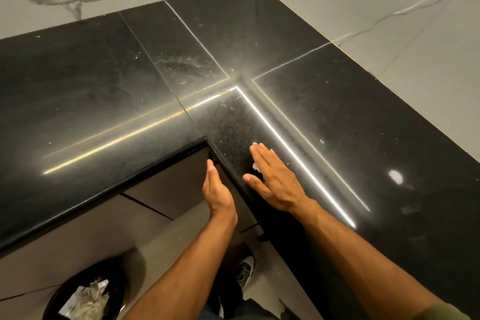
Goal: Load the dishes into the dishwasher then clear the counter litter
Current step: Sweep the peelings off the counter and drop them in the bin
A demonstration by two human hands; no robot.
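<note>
I see the right hand (272,176) flat on the black counter (104,80) at centre frame, fingers straight and together, palm down; a small white scrap of litter (256,166) peeks out under its index-finger side, touching the hand; left hand (217,189) just left of it, held on edge below the counter's inner corner lip, fingers straight, holding nothing; black bin (65,291) at lower left of frame holds crumpled paper litter (85,299); marble wall (363,8) across the top and right; a shoe (245,270) shows between the forearms.
</note>
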